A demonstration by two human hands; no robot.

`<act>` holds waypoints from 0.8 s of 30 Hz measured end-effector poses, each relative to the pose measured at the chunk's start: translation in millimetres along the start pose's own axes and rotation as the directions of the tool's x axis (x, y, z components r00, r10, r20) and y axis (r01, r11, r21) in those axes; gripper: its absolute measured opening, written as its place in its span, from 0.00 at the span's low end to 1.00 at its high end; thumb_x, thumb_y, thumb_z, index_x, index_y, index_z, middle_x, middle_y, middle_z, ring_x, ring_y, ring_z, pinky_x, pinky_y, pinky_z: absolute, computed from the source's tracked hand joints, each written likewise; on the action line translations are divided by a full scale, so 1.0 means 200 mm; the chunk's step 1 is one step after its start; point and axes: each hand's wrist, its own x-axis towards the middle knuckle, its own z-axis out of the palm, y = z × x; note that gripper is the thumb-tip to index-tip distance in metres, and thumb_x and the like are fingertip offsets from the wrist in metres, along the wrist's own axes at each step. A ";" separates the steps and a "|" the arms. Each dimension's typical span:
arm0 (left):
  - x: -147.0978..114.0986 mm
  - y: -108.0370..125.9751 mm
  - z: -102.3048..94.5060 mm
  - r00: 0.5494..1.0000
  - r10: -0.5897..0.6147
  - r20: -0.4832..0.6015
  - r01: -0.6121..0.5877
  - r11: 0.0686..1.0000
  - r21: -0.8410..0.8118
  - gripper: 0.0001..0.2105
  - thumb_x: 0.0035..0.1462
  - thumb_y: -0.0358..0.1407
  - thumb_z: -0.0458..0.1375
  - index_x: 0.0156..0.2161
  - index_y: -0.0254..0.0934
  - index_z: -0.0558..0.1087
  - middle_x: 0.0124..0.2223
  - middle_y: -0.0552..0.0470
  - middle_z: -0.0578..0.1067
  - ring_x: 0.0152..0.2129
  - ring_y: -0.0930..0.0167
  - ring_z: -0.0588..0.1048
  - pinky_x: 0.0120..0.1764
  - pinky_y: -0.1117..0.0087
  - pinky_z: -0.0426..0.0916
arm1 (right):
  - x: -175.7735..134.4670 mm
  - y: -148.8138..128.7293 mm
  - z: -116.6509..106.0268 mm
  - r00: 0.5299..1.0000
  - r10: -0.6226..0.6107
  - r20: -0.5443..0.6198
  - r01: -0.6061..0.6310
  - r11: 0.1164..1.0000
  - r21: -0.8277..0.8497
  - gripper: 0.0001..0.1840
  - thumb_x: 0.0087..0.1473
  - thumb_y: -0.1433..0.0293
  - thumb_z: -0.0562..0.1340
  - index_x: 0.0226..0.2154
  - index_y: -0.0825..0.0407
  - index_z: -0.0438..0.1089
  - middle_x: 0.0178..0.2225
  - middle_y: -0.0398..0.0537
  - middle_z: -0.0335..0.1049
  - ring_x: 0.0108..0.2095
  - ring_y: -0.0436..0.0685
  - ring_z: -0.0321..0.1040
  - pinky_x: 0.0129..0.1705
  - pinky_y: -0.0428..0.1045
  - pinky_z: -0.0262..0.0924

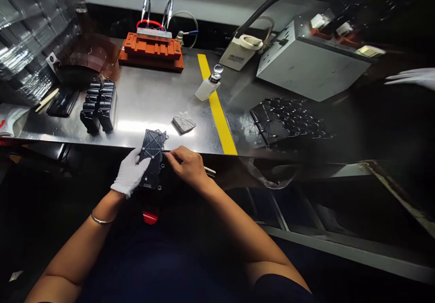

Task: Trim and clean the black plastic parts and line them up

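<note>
Apparently, work on the black part (154, 144) is under way, not finished: at the table's (152, 85) near edge, the gloved left hand (131, 171) is clasping it, while the right hand's (188, 164) fingers are bunching close together beside it — anything pinched there is staying unclear. Black blocks (107, 105) are standing leftward — whether done or waiting, I cannot tell.

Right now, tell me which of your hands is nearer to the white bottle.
Right. The bare right hand is on the near side of the white bottle; the gloved left hand, holding the black part, is farther off, leftward.
</note>
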 end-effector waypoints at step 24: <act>-0.30 -0.24 -0.17 0.924 -0.347 0.159 0.364 0.677 -0.639 0.04 0.45 0.28 0.63 0.31 0.34 0.78 0.35 0.47 0.81 0.39 0.60 0.78 0.49 0.50 0.70 | -0.36 -0.11 0.12 0.663 0.486 0.570 -0.650 -0.004 0.760 0.26 0.32 0.56 0.73 0.30 0.55 0.71 0.22 0.39 0.64 0.17 0.42 0.51 0.17 0.40 0.45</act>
